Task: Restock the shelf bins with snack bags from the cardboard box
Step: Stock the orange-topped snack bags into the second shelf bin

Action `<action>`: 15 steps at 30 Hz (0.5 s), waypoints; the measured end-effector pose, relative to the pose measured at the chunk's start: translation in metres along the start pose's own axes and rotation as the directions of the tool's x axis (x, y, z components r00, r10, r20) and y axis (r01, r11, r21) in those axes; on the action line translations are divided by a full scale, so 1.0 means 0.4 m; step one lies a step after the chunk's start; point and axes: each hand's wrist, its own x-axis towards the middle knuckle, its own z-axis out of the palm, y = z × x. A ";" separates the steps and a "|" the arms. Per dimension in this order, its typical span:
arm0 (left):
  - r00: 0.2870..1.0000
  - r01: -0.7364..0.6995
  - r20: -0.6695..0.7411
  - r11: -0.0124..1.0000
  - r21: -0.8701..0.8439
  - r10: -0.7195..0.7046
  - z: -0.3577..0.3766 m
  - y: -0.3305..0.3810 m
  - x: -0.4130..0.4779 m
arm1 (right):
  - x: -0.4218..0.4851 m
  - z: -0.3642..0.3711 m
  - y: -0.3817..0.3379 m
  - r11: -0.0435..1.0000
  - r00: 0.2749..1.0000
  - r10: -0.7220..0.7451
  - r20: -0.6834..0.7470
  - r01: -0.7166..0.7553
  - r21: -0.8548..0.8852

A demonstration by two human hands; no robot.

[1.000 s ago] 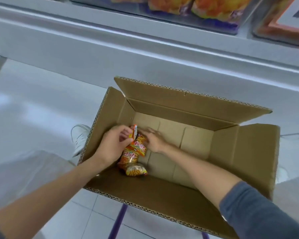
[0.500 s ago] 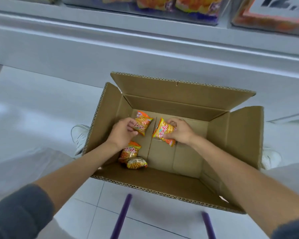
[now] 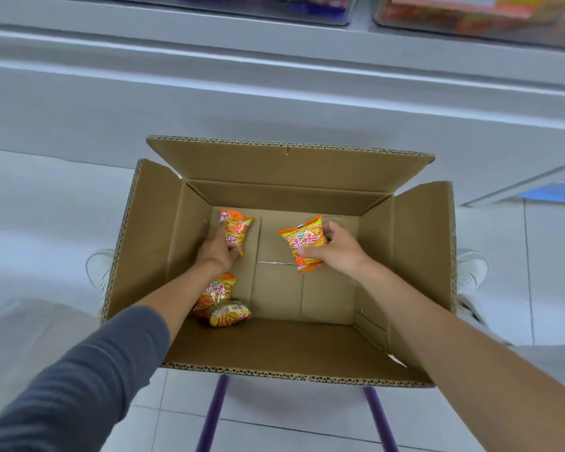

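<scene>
An open cardboard box [image 3: 421,256] stands below me with its flaps spread. Inside it, my left hand [image 3: 214,254] grips an orange snack bag [image 3: 237,228] near the box's back left. My right hand [image 3: 338,251] pinches a second orange snack bag [image 3: 304,243] between thumb and fingers, held up over the box's middle. Two more snack bags lie at the box's left front: an orange one [image 3: 216,293] partly behind my left forearm and a paler one [image 3: 230,314] in front of it.
A grey shelf edge [image 3: 274,70] runs across above the box. Clear shelf bins [image 3: 477,14] with colourful bags sit at the top. Two purple bars [image 3: 211,415] show under the box's front. White shoes [image 3: 470,272] stand at either side on the tiled floor.
Both hands have lifted and spread apart, each with a bag. The right hand's bag has turned to face up. The view has tilted so the box sits more centred.
</scene>
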 end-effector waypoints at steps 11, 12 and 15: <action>0.985 -0.149 -0.116 0.972 -0.183 0.129 -0.002 0.070 -0.019 | 0.001 -0.017 -0.039 0.996 1.000 0.004 0.001 -0.004 -0.090; 0.986 -0.152 -0.099 0.962 -0.226 0.133 -0.010 0.083 -0.030 | -0.003 -0.025 -0.052 0.994 1.000 -0.009 0.014 0.010 -0.108; 0.976 -0.206 -0.013 0.910 -0.360 0.216 -0.057 0.117 -0.076 | -0.027 -0.050 -0.095 0.980 0.992 -0.070 0.102 0.088 -0.179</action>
